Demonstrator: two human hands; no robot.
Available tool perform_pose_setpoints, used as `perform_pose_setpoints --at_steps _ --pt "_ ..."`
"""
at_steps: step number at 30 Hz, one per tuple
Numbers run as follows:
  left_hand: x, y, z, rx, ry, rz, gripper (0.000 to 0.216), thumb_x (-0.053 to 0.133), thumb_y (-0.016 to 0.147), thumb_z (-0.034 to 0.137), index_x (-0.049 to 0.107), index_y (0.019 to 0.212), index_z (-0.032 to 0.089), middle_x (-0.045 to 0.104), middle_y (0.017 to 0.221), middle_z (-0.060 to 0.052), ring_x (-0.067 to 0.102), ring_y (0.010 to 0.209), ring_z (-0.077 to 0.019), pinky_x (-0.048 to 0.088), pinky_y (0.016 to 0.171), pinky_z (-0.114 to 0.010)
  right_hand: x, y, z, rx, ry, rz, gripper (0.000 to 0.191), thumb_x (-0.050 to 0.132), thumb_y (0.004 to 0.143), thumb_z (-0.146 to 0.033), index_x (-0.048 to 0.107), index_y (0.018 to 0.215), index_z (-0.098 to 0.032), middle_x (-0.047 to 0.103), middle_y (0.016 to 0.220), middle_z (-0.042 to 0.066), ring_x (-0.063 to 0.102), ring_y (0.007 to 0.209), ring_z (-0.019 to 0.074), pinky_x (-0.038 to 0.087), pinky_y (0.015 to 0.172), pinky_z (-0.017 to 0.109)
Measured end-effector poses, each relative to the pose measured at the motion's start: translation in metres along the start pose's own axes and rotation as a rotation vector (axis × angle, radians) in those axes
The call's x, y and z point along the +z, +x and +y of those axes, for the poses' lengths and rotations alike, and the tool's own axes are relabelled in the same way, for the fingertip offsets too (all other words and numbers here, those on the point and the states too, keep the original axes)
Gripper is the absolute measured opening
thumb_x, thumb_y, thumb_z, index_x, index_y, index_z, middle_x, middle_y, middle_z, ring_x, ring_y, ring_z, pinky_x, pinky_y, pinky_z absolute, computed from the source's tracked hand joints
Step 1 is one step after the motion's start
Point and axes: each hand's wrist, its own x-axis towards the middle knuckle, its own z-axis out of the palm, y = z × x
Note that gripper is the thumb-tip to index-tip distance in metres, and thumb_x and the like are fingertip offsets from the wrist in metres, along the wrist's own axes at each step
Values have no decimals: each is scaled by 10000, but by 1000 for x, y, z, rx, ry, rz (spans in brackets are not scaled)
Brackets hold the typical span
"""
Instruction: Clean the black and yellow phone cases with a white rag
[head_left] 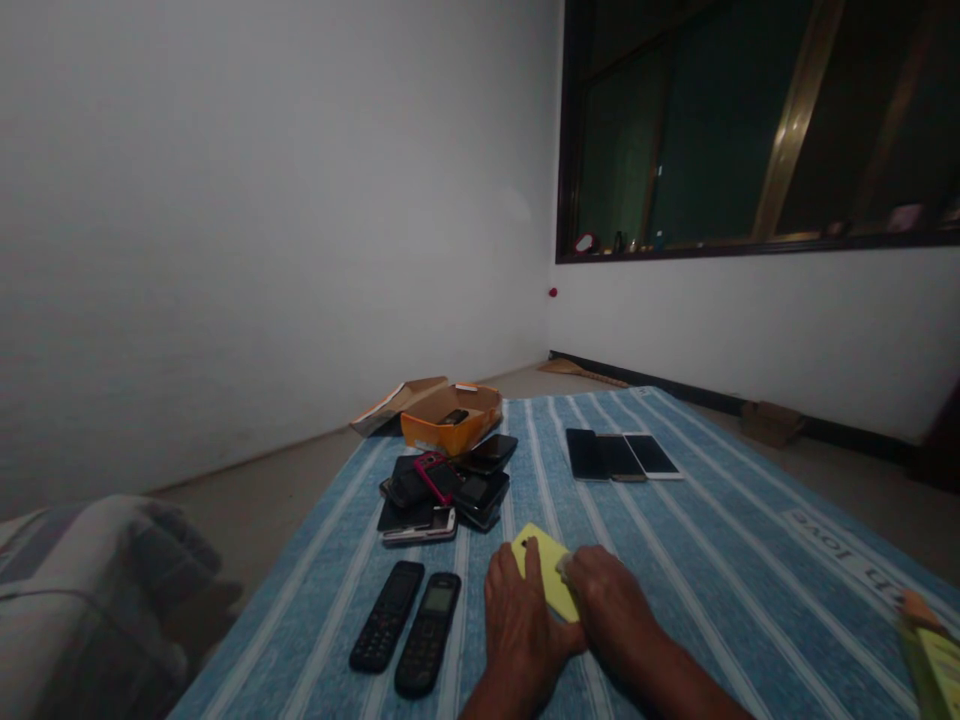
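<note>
A yellow smartphone (pixel 547 568), camera side up, lies tilted on the blue striped cloth. My left hand (pixel 519 622) grips it, fingers along its left side and thumb near its lower end. At its right edge, my right hand (pixel 609 598) is closed on a small whitish wad (pixel 564 566), perhaps tissue or cloth, pressed against the phone. Left of my hands lie two black keypad phones, one (pixel 388 616) beside the other (pixel 429 632). Beyond them is a pile of mixed phones (pixel 409 488), including a pink-framed one (pixel 439 477).
An orange cardboard box (pixel 442 435) with its lid raised stands behind the pile, with a phone (pixel 454 416) inside. Three flat phones (pixel 619 457) sit side by side at the back right. A yellow-green item (pixel 934 660) is at the right edge, grey fabric (pixel 82 600) at the left.
</note>
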Motion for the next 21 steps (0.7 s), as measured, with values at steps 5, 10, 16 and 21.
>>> perform_pose_setpoints --at_steps 5,10,16,21 --pt "17 -1 -14 79 4 109 879 722 571 388 463 1339 48 462 1348 -260 430 1276 -418 336 1066 -508 -1 21 -8 -14 -14 -15 173 522 899 -82 675 946 -149 656 929 86 571 904 221 400 790 297" --pt "30 -1 -25 113 -25 183 857 708 585 401 450 1342 93 472 1340 -239 446 1262 -414 358 1044 -529 2 10 -12 -107 66 -22 131 568 884 -92 672 933 -154 651 941 66 565 912 203 402 796 279" --pt "14 -1 -19 87 -95 97 877 692 543 321 426 1354 115 477 1330 -198 440 1264 -385 338 1062 -494 -2 28 -17 -84 83 -41 184 520 910 -95 680 984 -152 657 984 77 563 965 205 404 840 280" --pt "-4 0 -13 34 -174 32 899 703 553 361 408 1363 108 512 1272 -174 456 1230 -363 332 1058 -471 0 48 -27 -37 50 -53 186 509 919 -112 692 918 -144 657 956 93 574 939 213 412 813 286"
